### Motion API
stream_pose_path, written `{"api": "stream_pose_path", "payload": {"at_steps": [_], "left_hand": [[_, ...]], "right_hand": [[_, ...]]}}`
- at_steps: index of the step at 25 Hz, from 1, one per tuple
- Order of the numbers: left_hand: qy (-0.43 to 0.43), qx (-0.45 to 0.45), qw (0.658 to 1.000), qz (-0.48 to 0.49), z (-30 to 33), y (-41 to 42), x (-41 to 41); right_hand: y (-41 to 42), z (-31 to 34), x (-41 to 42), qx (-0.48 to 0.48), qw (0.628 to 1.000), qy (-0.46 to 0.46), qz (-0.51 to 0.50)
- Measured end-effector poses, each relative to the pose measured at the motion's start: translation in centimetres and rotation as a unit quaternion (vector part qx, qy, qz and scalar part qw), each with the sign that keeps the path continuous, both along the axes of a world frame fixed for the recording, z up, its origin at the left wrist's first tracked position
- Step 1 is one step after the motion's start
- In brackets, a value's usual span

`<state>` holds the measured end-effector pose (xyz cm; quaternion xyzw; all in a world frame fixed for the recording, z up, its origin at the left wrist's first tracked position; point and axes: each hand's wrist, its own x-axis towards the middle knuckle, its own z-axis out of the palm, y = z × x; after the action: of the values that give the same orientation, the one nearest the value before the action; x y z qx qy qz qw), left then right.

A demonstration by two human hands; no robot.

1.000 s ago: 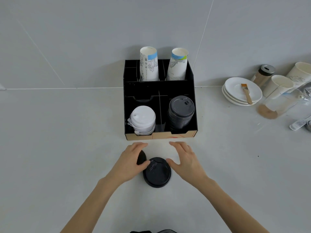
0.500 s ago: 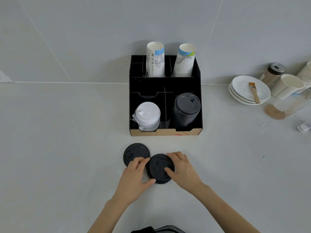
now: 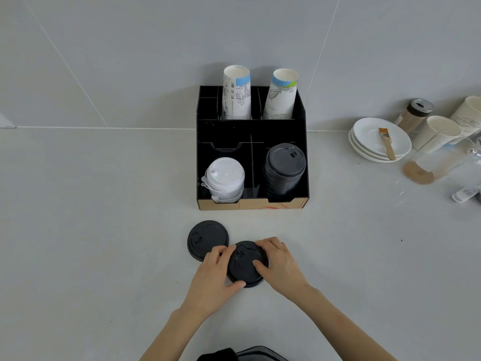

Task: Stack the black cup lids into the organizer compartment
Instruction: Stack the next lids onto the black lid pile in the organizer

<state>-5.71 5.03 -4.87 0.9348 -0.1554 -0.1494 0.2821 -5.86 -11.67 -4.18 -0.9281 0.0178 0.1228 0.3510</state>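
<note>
Head view: both hands grip one black lid (image 3: 246, 264) lying on the table (image 3: 104, 230) near the organizer (image 3: 251, 204). Left hand (image 3: 216, 280) pinches its left rim; right hand (image 3: 279, 267) clamps the right rim, thumb on top. A second black lid (image 3: 205, 237) lies just left, touching or nearly so. Recommended: lift level, centre it over the black stack (image 3: 283, 170) in the near-right compartment, and seat it squarely.
</note>
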Motion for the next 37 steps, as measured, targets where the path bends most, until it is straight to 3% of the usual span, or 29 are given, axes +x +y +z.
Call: {"api": "stream_pose_path", "payload": {"at_steps": [13,20,30,37], "left_hand": [[-0.029,-0.158,0.986,0.033,4.7,-1.5,4.1],[-0.074,-0.211,0.975,-0.001,8.3,-3.6,7.5],[-0.047,-0.166,0.984,-0.039,10.3,-7.2,12.2],[-0.111,-0.07,0.99,-0.06,10.3,-8.4,15.6]], "right_hand": [[-2.6,5.3,1.7,0.113,0.983,-0.102,-0.101],[-4.3,8.7,4.1,0.115,0.968,-0.164,-0.153],[-6.5,9.7,7.6,0.128,0.954,-0.167,-0.213],[-7.6,9.4,9.5,0.122,0.954,-0.167,-0.217]]}}
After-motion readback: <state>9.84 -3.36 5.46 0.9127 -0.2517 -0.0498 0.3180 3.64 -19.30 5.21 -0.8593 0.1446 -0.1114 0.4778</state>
